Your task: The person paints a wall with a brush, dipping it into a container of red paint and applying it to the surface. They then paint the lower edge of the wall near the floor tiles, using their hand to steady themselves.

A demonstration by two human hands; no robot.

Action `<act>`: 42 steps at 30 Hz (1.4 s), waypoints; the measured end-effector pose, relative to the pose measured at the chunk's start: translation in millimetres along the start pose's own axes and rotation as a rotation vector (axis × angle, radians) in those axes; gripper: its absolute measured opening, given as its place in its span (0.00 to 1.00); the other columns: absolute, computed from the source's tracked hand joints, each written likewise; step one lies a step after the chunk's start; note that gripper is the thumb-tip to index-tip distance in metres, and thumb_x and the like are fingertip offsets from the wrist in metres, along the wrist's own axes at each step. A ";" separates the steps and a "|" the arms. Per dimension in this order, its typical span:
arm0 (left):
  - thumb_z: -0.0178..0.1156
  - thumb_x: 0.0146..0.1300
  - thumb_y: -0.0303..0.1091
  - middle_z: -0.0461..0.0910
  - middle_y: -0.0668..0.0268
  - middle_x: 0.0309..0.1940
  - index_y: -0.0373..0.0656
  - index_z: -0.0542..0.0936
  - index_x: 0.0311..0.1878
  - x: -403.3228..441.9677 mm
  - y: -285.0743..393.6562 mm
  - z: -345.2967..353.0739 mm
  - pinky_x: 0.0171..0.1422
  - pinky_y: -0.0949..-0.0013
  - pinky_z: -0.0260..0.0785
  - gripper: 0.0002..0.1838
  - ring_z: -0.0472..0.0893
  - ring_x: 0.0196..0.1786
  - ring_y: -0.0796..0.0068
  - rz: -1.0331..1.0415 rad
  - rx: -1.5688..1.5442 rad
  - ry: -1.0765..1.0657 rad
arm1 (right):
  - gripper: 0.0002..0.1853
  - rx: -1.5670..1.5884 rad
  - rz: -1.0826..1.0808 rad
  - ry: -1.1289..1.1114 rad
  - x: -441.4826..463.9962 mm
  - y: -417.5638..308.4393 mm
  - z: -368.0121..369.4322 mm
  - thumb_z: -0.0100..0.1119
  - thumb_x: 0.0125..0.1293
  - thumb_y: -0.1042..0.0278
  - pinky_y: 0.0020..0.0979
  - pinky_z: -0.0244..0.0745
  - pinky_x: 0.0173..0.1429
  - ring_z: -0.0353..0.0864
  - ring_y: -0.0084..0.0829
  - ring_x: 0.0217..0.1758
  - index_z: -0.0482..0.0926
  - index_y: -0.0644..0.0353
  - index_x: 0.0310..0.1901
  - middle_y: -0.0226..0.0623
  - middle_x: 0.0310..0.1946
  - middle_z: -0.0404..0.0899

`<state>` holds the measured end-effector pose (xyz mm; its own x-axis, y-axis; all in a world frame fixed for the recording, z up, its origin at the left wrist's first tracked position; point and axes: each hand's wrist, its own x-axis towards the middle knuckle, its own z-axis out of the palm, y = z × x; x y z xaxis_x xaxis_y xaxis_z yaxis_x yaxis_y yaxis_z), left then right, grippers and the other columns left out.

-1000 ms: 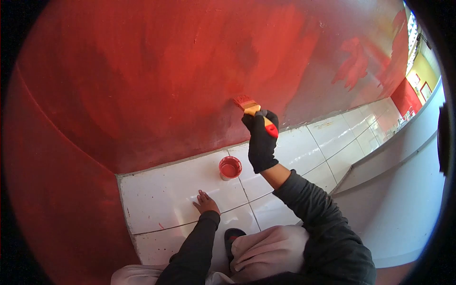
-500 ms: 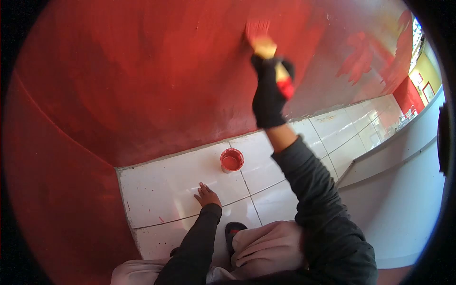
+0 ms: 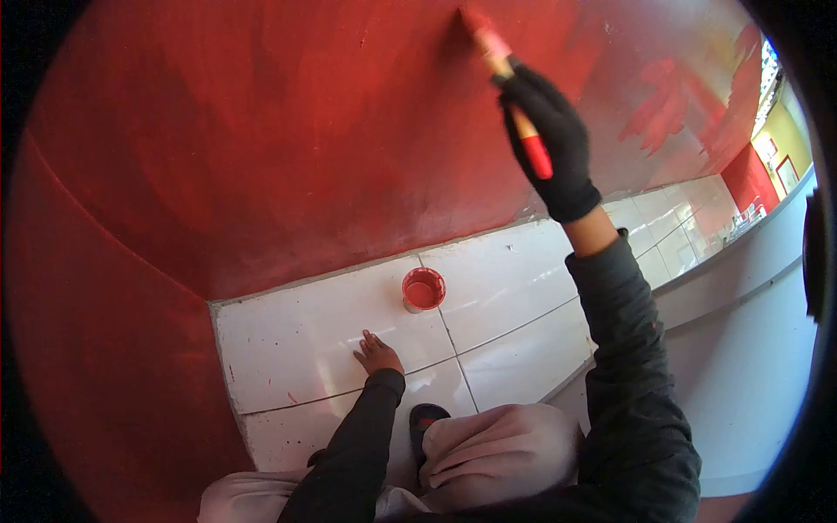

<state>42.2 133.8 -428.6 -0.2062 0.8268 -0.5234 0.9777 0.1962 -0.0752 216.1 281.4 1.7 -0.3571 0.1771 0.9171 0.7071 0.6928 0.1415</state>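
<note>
My right hand point(image 3: 551, 139), in a black glove, is closed round the wooden handle of a paintbrush point(image 3: 497, 61) with a red handle end. The brush's bristles meet the red wall point(image 3: 288, 131) near the top of the view, slanting up and left. Bare and with fingers spread, my left hand point(image 3: 378, 355) rests flat on the white tiled floor point(image 3: 279, 349). Just beyond it stands an open container of red paint point(image 3: 424, 289), upright on the tiles. Lighter red patches mark the wall's greyish part at the right.
A side wall point(image 3: 113, 349) in dark red meets the floor at the left. A large pale curved surface point(image 3: 741, 375) stands at the right. My knees and a dark shoe point(image 3: 425, 420) are at the bottom. Farther off at the right are a yellow wall and a picture frame point(image 3: 786, 174).
The brush has moved from low on the wall up to near the top of the view. My right hand has risen, shifted right and turned. My left hand has stayed on the floor.
</note>
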 end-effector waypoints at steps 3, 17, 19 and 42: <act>0.75 0.33 0.52 0.34 0.54 0.72 0.35 0.42 0.69 -6.8 -3.0 -5.8 0.71 0.46 0.41 0.67 0.45 0.73 0.58 0.005 -0.013 0.011 | 0.17 0.116 -0.080 -0.444 -52.4 14.8 24.9 0.57 0.54 0.73 0.38 0.69 0.57 0.72 0.45 0.56 0.78 0.54 0.47 0.46 0.51 0.73; 0.76 0.32 0.52 0.33 0.57 0.72 0.38 0.41 0.70 -9.7 -3.2 -15.6 0.71 0.46 0.41 0.68 0.43 0.73 0.60 0.003 -0.033 -0.025 | 0.14 0.344 0.013 -0.253 -26.5 26.7 9.9 0.55 0.60 0.76 0.28 0.71 0.52 0.77 0.33 0.48 0.75 0.61 0.49 0.46 0.49 0.75; 0.76 0.32 0.52 0.33 0.57 0.72 0.37 0.40 0.70 -18.0 -7.3 -27.4 0.71 0.46 0.41 0.68 0.43 0.73 0.60 0.018 -0.067 -0.055 | 0.13 0.147 -0.233 -0.581 -76.8 22.1 26.6 0.53 0.61 0.69 0.34 0.68 0.58 0.75 0.41 0.52 0.77 0.58 0.47 0.47 0.50 0.74; 0.74 0.35 0.53 0.36 0.57 0.72 0.36 0.42 0.69 -34.7 -11.2 -48.9 0.71 0.48 0.44 0.65 0.47 0.73 0.61 0.055 -0.026 -0.089 | 0.11 0.171 0.062 -0.084 -7.4 53.4 -21.0 0.54 0.60 0.79 0.30 0.71 0.52 0.78 0.33 0.47 0.78 0.63 0.45 0.40 0.43 0.79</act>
<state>36.5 128.7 -368.1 -0.1466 0.7871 -0.5992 0.9858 0.1663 -0.0227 269.3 302.4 10.3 -0.3713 0.2759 0.8866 0.6176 0.7864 0.0140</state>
